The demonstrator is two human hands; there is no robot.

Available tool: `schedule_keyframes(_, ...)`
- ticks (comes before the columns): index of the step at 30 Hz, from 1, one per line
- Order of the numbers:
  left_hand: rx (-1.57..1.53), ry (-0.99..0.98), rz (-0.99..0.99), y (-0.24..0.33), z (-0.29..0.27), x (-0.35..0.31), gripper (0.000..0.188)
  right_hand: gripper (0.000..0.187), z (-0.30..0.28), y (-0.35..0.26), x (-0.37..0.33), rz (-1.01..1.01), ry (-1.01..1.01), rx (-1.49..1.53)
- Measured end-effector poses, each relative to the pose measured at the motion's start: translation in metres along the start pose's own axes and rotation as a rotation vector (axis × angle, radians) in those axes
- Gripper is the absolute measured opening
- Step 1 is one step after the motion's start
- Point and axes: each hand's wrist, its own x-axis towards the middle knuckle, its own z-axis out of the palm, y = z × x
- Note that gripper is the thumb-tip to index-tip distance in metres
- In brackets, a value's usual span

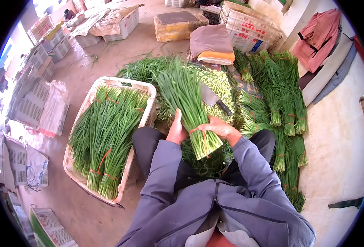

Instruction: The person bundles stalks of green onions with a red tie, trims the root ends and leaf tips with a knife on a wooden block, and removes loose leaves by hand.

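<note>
Between my two hands is a thick bundle of garlic chives [186, 103], its leafy tips pointing away from me and its pale cut ends toward me. An orange-red tie circles it near the cut ends. My left hand [177, 129] supports its left side, thumb up, with the fingers partly hidden behind the stems. From the right, my right hand [219, 128] grips it beside the tie, thumb on top. Just beyond my right hand, a broad-bladed knife [209, 96] with a black handle lies on a heap of pale cut stem pieces [221, 84].
On my left stands a white plastic crate [149, 88] of tied chive bundles [108, 136]. More tied bundles [272, 78] lie along the wall to my right. Loose chives [143, 68] lie ahead, near a cushioned seat [211, 41]. Stacked baskets [250, 26] and clothes [318, 39] are farther right.
</note>
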Motion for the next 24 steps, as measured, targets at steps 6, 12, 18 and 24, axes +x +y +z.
schedule_keyframes(6, -0.159, 0.124, 0.078, 0.005, -0.023, 0.007, 0.053, 0.056, 0.018, -0.003, 0.009, -0.258, 0.531, -0.565)
schedule_keyframes(12, -0.145, 0.185, 0.123, 0.007, -0.013, 0.004, 0.049, 0.03, 0.015, -0.016, 0.022, -0.382, 0.43, -0.799)
schedule_keyframes(18, -0.219, 0.17, 0.108, 0.015, -0.017, 0.004, 0.053, 0.012, 0.009, -0.003, 0.001, -0.441, 0.256, -0.159)
schedule_keyframes(24, -0.262, 0.15, 0.108, 0.021, -0.012, 0.006, 0.053, 0.007, 0.026, -0.023, -0.052, -0.476, -0.057, -0.049)
